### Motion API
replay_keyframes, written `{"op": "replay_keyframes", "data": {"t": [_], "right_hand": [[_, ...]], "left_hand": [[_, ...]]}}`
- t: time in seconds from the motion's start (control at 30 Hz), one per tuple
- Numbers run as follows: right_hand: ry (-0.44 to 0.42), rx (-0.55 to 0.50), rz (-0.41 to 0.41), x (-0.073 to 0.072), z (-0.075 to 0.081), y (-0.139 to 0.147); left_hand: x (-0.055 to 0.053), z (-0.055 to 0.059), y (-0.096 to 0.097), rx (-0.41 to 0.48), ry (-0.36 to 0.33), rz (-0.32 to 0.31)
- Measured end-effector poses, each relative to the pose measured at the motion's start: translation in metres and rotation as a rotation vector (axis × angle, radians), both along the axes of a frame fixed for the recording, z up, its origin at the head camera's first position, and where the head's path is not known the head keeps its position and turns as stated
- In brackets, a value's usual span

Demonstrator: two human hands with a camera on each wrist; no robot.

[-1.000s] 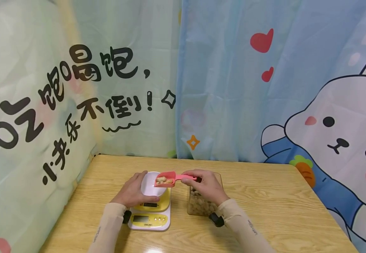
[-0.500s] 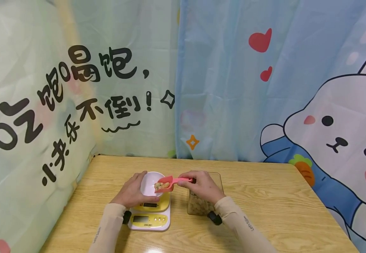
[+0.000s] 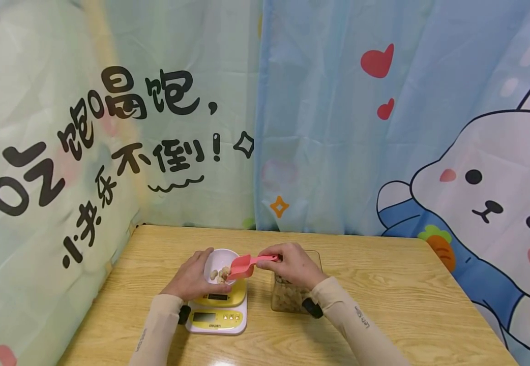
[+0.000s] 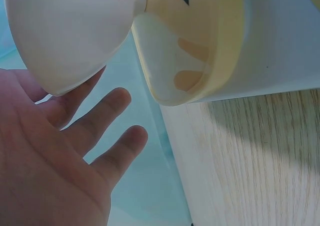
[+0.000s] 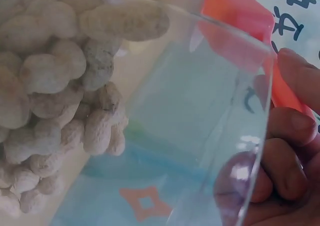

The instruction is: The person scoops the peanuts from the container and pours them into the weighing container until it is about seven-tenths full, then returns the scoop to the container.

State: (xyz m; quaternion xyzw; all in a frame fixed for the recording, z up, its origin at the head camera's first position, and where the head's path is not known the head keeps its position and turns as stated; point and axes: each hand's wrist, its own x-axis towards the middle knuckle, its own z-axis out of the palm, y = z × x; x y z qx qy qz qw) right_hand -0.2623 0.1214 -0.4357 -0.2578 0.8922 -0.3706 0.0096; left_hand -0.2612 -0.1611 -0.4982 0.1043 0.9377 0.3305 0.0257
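A small white bowl is tilted over the kitchen scale, and several peanuts lie in it. My left hand grips the bowl from the left, thumb at the near side and fingers at the far side. In the left wrist view the other fingers are spread below the bowl. Pinched by its handle in my right hand, a pink scoop tips down at the bowl's right rim. A clear container of peanuts stands under my right hand, partly hidden by it.
The scale's display panel faces me, left of the container. All stands on a wooden table. Printed curtains hang along its back and left edges.
The right hand has moved slightly left and tilted the scoop down. Peanuts that lay in the scoop are now in the bowl. The left hand and bowl have barely moved.
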Motion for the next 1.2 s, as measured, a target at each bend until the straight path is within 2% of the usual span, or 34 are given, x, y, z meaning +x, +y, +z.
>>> {"op": "replay_keyframes", "data": {"t": [0.4,0.67,0.83,1.0,1.2], "right_hand": [[0.061,0.057,0.009,0.004,0.013,0.007],[0.060,0.048,0.035,0.004,0.005,0.013],[0.058,-0.002,0.044,0.004,-0.004,0.018],[0.014,-0.109,0.002,0.005,-0.010,0.030],[-0.030,-0.202,-0.081,0.008,0.000,0.054]], "left_hand": [[-0.002,-0.001,0.000,0.013,0.003,-0.015],[-0.001,-0.002,0.001,0.009,0.003,-0.015],[0.001,-0.001,0.001,0.010,0.012,-0.018],[0.002,0.000,0.001,0.020,0.007,-0.014],[0.003,0.002,0.000,0.024,0.001,-0.006]]}}
